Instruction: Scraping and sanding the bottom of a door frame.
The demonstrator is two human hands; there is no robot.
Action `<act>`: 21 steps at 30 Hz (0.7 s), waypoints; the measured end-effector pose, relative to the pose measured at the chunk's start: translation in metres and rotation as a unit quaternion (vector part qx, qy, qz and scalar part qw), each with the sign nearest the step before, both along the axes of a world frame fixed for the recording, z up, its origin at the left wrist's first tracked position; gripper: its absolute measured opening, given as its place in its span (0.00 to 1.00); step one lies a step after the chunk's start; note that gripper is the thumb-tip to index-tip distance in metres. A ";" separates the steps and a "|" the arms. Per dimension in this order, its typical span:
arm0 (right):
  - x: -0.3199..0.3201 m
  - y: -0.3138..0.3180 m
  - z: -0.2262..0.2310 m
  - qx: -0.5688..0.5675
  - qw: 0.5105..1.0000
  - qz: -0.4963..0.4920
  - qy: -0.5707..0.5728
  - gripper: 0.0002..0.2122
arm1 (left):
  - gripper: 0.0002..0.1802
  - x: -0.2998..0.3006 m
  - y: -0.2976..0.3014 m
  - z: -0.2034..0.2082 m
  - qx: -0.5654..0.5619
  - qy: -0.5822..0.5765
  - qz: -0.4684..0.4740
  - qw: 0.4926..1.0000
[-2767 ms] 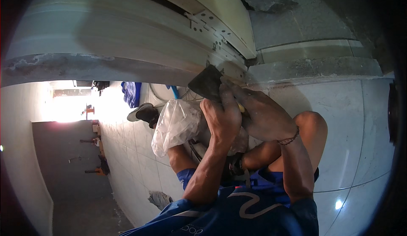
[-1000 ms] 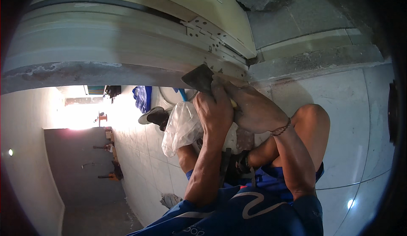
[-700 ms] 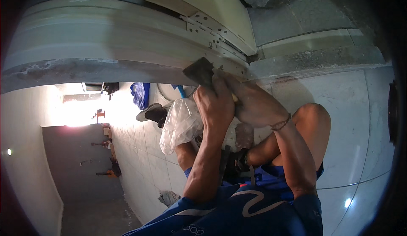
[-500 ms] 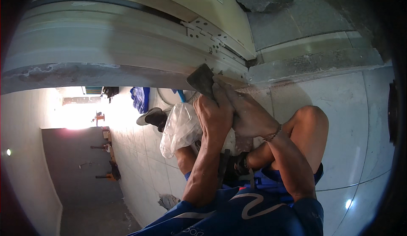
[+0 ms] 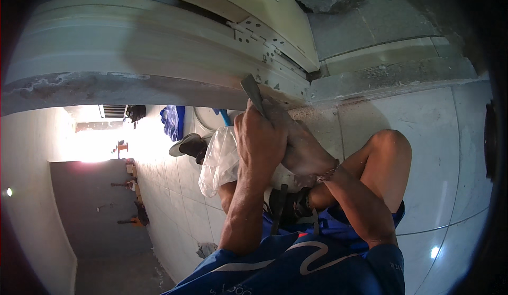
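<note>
Strong daylight floods through a bright opening (image 5: pixel 95 140) at the left of the frame. Below it stands a grey wall (image 5: pixel 90 205), beside a pale wall (image 5: pixel 26 199) at the far left. Glossy, light floor tiles (image 5: pixel 423 152) fill the right, catching a small white glare (image 5: pixel 435 252) at the lower right.

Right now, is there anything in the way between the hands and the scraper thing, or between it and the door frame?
Nothing visible is in the way. The left hand and right hand are both on the scraper, and no object shows between it and the door frame. Whether it touches the frame, I cannot tell.
</note>
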State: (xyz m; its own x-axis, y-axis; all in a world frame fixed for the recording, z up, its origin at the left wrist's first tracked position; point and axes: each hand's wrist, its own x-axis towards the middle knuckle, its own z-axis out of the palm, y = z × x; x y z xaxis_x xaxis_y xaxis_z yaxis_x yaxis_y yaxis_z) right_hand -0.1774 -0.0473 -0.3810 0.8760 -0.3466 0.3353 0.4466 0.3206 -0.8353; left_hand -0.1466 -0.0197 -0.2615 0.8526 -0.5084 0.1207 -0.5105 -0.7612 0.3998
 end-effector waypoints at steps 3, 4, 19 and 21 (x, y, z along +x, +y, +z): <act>0.006 0.008 0.007 -0.061 0.997 -0.051 0.010 0.34 | 0.17 0.001 -0.001 0.006 0.019 -0.002 0.005 1.000; 0.009 0.012 0.004 -0.028 0.998 -0.051 -0.003 0.34 | 0.21 0.001 -0.002 0.007 0.035 0.002 0.018 0.999; -0.005 -0.009 0.019 -0.109 0.988 -0.074 0.077 0.28 | 0.15 0.009 -0.009 0.006 0.074 0.022 0.016 0.997; -0.006 -0.011 0.021 -0.109 0.988 -0.057 0.088 0.29 | 0.15 0.009 -0.007 0.000 0.069 -0.015 -0.007 0.997</act>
State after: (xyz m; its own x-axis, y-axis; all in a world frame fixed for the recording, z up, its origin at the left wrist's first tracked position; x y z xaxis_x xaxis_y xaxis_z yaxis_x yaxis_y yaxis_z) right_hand -0.1834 -0.0588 -0.3597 0.8869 -0.3827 0.2586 0.3105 0.0795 -0.9472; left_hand -0.1379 -0.0269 -0.2613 0.8420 -0.5343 0.0750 -0.5324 -0.8002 0.2762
